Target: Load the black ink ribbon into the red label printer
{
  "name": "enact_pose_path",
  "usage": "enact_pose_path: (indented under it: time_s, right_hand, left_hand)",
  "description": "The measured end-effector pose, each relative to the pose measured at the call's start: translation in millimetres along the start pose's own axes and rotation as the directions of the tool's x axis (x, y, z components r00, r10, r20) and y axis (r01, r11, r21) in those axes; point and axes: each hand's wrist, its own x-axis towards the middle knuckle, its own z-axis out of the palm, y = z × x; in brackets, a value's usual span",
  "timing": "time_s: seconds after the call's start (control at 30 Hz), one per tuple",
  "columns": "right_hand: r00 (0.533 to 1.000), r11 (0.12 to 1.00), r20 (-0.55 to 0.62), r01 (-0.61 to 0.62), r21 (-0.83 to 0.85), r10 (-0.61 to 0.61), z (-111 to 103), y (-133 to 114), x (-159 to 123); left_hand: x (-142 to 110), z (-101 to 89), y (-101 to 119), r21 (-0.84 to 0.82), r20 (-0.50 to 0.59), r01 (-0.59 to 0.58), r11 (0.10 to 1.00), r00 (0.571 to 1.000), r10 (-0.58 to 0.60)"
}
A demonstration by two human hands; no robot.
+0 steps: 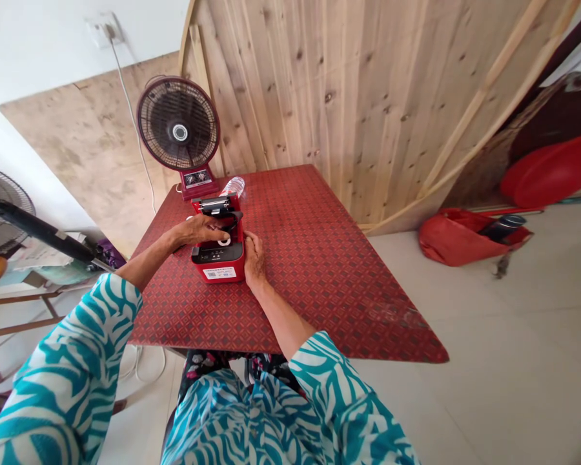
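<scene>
A red and black receipt printer (pixel 219 268) stands on the table with its lid (pixel 216 205) raised. Inside its bay a small white paper roll (pixel 224 243) shows its round end. My left hand (pixel 199 230) reaches into the bay from the left, fingers closed on the roll and partly hiding it. Against the printer's right side, my right hand (pixel 254 257) grips the casing, its thumb near the top edge. A printed white label is on the printer's front.
The red patterned table (pixel 329 271) holds a maroon fan (pixel 179 132) and a clear plastic bottle (pixel 234 186) behind the printer. Wooden boards (pixel 329 97) lean at the back. A red bag (pixel 448 237) lies on the floor to the right; a second fan (pixel 4 206) stands left.
</scene>
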Motion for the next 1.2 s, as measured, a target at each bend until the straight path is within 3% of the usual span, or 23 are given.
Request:
enact_pose_path:
  time_s: [0.2,0.33,0.47,0.57,0.63,0.73,0.9,1.03,1.1,1.2]
  right_hand:
    - [1.000,1.000,0.015,-0.008,0.020,0.007,-0.2,1.4,-1.6]
    - [1.000,0.999,0.014,-0.005,0.038,0.005,-1.7,3.6,-2.3]
    - [1.000,0.999,0.017,-0.008,0.047,0.008,-4.0,6.3,-2.4]
    - [1.000,0.998,0.017,-0.014,0.061,0.013,-5.1,10.2,-2.1]
    - [1.000,0.997,0.017,-0.013,0.071,0.012,-5.7,13.5,-1.7]
    - [1.000,0.998,0.024,-0.009,0.069,0.008,-7.1,17.6,-0.9]
    - [0.999,0.999,0.040,0.009,0.048,-0.011,-10.2,20.5,-0.4]
    - [0.999,0.999,0.047,0.019,0.037,-0.021,-11.7,21.2,-0.7]
    - [0.999,0.999,0.039,0.018,0.037,-0.020,-11.9,21.0,-0.8]
    - [0.999,0.999,0.032,0.009,0.039,-0.010,-11.8,19.9,-1.2]
  left_hand:
    - [-13.4,5.4,-11.2,-0.183,-0.147,-0.032,0.983,0.989,0.005]
    - [-21.7,10.5,-14.3,-0.255,-0.185,-0.040,0.966,0.983,-0.008]
    - [-42.9,-1.7,-20.4,-0.301,-0.272,-0.050,0.952,0.962,-0.035]
    - [-63.2,-17.5,-43.0,-0.405,-0.443,-0.033,0.914,0.881,-0.164]
    - [-71.3,-24.0,-66.7,-0.474,-0.554,-0.007,0.880,0.780,-0.292]
    - [-70.3,-20.9,-103.9,-0.557,-0.616,0.049,0.829,0.645,-0.452]
    - [-46.6,2.4,-143.4,-0.570,-0.594,0.165,0.805,0.594,-0.542]
    - [-26.6,15.4,-164.2,-0.370,-0.726,0.213,0.904,0.541,-0.424]
    - [-18.9,22.0,-173.8,-0.247,-0.774,0.210,0.946,0.544,-0.323]
    - [-13.0,34.1,-184.3,-0.110,-0.743,0.236,0.966,0.625,-0.238]
